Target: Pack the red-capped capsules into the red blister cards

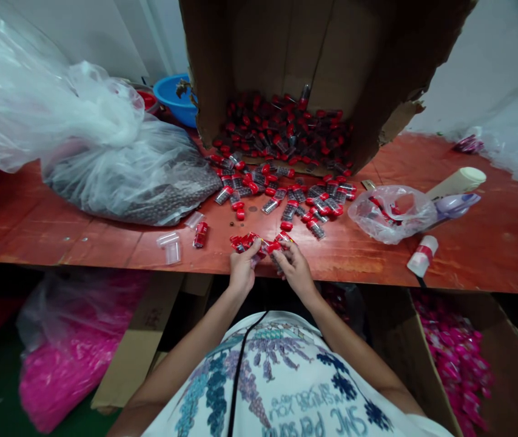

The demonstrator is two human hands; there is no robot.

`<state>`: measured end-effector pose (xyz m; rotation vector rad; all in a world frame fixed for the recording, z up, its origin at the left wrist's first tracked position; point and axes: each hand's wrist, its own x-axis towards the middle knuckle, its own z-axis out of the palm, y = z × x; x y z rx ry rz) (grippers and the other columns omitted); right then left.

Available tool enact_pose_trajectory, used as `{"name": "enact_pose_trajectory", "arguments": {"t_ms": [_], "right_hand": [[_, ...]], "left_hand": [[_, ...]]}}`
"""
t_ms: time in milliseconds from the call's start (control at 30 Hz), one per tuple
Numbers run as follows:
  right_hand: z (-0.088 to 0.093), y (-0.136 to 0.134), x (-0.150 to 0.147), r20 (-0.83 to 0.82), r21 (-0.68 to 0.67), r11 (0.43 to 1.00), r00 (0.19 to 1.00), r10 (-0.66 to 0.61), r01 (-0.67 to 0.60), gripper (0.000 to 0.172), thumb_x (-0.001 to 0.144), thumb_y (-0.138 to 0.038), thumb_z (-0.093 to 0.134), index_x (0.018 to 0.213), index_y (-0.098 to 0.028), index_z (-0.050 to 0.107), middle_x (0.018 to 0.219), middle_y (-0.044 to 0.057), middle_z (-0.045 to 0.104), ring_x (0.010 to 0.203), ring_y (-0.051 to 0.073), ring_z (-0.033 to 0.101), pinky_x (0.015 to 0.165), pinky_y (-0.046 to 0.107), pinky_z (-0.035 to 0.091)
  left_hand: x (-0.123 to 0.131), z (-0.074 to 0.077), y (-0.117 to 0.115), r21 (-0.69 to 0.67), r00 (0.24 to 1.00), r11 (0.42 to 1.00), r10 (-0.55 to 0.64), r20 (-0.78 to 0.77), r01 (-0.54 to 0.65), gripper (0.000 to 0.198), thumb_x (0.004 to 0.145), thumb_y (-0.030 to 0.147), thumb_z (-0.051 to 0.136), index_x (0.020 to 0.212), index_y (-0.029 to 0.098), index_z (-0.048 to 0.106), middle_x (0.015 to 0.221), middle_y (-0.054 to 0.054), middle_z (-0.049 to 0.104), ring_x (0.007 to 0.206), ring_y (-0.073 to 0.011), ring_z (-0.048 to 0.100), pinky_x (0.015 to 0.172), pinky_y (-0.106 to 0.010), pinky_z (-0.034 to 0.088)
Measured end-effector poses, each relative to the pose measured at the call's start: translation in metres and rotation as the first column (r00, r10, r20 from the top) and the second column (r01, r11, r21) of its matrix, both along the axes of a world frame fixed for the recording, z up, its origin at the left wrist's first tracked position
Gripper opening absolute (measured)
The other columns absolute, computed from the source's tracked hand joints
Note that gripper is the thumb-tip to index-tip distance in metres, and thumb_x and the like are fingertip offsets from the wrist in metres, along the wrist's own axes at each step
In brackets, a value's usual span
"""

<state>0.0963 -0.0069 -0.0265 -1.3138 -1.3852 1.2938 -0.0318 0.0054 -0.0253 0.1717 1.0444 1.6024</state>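
Note:
Both hands meet at the table's front edge. My left hand (242, 267) is closed, thumb and fingers pinching a red printed sleeve (250, 238). More red printed pieces lie at its fingertips. My right hand (298, 271) is closed around a small clear tube with a red cap (273, 247) and dark contents, partly hidden by the fingers. The two held things touch or nearly touch. Just beyond the hands lie several loose red-capped tubes filled with dark beads (289, 212). To the left are a red-wrapped tube (201, 234) and clear uncapped tubes (173, 252).
A cardboard box (268, 36) on its side holds many red-capped tubes. A plastic bag of dark beads (136, 176) rests at left, near a blue basin (174, 97). At right are a clear bag with red pieces (390, 212) and a white roll (423, 256). Pink packets (454, 358) fill a carton below.

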Motion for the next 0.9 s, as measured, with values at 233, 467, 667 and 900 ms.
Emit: {"name": "enact_pose_trajectory", "arguments": {"t_ms": [233,467,667,900], "right_hand": [[-0.003,-0.004,-0.003,-0.034,0.023,0.999,0.999,0.036,-0.036,0.032,0.083,-0.044,0.057,0.105,-0.022,0.049,0.076,-0.002,0.060,0.052,0.009,0.053,0.043,0.018,0.041],[-0.004,-0.004,-0.002,0.010,0.083,0.995,0.998,-0.063,0.062,0.031,0.085,-0.042,0.055,0.108,-0.023,0.051,0.078,0.000,0.061,0.059,0.011,0.055,0.046,0.018,0.041],[0.000,-0.004,-0.003,-0.114,0.017,0.992,0.986,-0.123,0.126,0.032,0.085,-0.043,0.055,0.109,-0.023,0.048,0.074,-0.002,0.059,0.053,0.010,0.054,0.038,0.016,0.038],[0.008,-0.002,-0.002,-0.204,-0.085,0.992,0.973,-0.106,0.090,0.035,0.083,-0.046,0.057,0.107,-0.022,0.047,0.072,-0.003,0.059,0.046,0.008,0.052,0.032,0.014,0.034]], "left_hand": [[0.000,0.002,-0.001,0.027,0.990,0.998,0.059,-0.128,-0.056,0.028,0.052,0.020,0.083,0.074,0.012,0.069,0.070,-0.001,0.069,0.062,-0.0132,0.063,0.064,-0.026,0.051],[-0.002,0.004,-0.001,0.068,0.990,0.998,0.013,-0.138,-0.004,0.027,0.052,0.019,0.083,0.074,0.012,0.069,0.072,-0.003,0.069,0.064,-0.0145,0.064,0.067,-0.028,0.053],[-0.005,0.010,-0.004,0.061,0.960,0.990,-0.109,-0.259,0.129,0.025,0.054,0.022,0.082,0.074,0.013,0.070,0.069,-0.002,0.069,0.060,-0.0144,0.063,0.061,-0.028,0.053],[-0.011,0.012,-0.004,0.042,0.902,0.990,-0.108,-0.418,0.138,0.025,0.055,0.026,0.082,0.072,0.013,0.069,0.063,-0.001,0.066,0.054,-0.0123,0.059,0.049,-0.022,0.046]]}}
